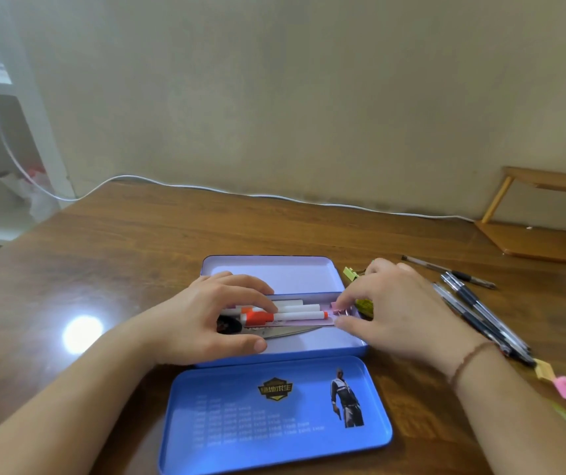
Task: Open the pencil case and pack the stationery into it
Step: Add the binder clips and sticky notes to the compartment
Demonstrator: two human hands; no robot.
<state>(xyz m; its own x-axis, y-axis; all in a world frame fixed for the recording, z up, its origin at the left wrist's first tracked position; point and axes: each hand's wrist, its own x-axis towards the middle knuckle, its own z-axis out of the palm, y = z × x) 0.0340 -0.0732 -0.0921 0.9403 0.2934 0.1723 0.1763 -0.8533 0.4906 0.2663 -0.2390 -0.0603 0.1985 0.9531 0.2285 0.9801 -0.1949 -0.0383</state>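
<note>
A blue tin pencil case lies open mid-table, its lid flat towards me and an inner tray tipped up behind. Inside lie white markers with orange caps and scissors. My left hand holds the case's left end, thumb on the front wall and fingers curled over the markers. My right hand pinches a small pink binder clip at the case's right end. A yellow-green item under that hand is mostly hidden.
Several dark pens lie on the table right of the case. A green binder clip sits behind my right hand. Coloured paper bits lie near the right edge. A wooden rack and a white cable run along the wall.
</note>
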